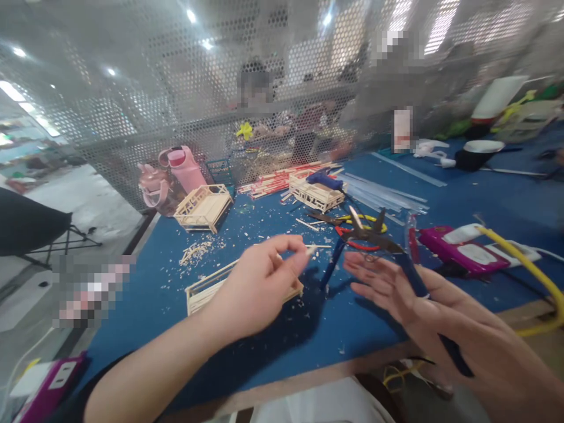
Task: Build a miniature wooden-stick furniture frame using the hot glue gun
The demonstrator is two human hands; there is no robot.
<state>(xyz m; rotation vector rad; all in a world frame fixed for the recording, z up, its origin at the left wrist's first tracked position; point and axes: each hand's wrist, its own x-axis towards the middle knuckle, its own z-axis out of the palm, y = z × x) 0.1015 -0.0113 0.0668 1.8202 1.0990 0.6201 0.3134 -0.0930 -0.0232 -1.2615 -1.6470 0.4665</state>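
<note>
My left hand [255, 288] is closed in a pinch, with a short thin wooden stick [311, 249] between thumb and forefinger. Under this hand lies a small frame of wooden sticks [203, 298], partly covered by my hand and wrist. My right hand [445, 314] holds blue-handled cutting pliers [368, 235] loosely, its fingers stretched out and the tool across the palm. The pliers' jaws stand apart and point away from me, touching nothing that I can see. Cut bits of wood [194, 252] are strewn over the blue tabletop [282, 352].
Two stick-built models, a little bed-like one [205, 208] and a second one [317, 194] with a blue tool on top, stand farther back. Behind them are red-and-cream sticks [273, 181], clear strips [379, 191] and a pink bottle [189, 167]. A purple power strip [458, 249] lies right.
</note>
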